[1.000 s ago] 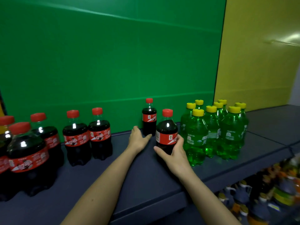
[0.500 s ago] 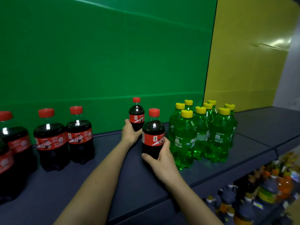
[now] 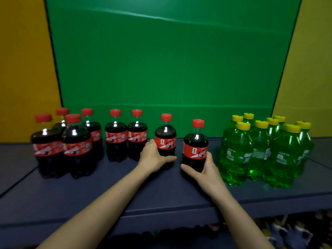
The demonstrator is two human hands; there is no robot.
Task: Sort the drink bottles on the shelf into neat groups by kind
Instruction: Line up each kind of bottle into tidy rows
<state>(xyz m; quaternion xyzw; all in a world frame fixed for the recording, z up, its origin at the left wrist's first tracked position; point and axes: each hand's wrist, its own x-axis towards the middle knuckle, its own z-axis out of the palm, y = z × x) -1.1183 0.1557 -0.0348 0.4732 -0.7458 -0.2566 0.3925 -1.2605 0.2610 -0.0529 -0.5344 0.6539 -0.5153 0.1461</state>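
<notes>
Gathering the two stray colas into their own kind looks like the step in hand. The left hand (image 3: 154, 157) grips the farther cola bottle (image 3: 165, 133) low on its body, thumb laid across the front of the base and the other fingers curled round the far side, where they are hidden. The right hand (image 3: 203, 168) grips the nearer cola bottle (image 3: 195, 142) the same way, thumb at the base on the left and fingertips (image 3: 208, 155) curled onto the label's right edge.

Both bottles are on the dark blue shelf (image 3: 161, 194), in the gap between the cola pair (image 3: 125, 137) and the green soda bottles (image 3: 260, 151). The farther one is just beside the pair. The nearer one is closer to the shelf's front edge and apart from the green group.

Each held bottle is upright, long axis vertical, red cap up and label facing the camera. Whether the bases touch the shelf I cannot tell.

The next move, I judge, calls for carrying both bottles leftward and keeping them vertical. They would then be set beside the pair, which itself needs closing up toward the cola cluster (image 3: 68, 146) at the far left. The nearer bottle needs to clear the farther one, and the full bottles will be bottom-heavy and steady if gripped low.
</notes>
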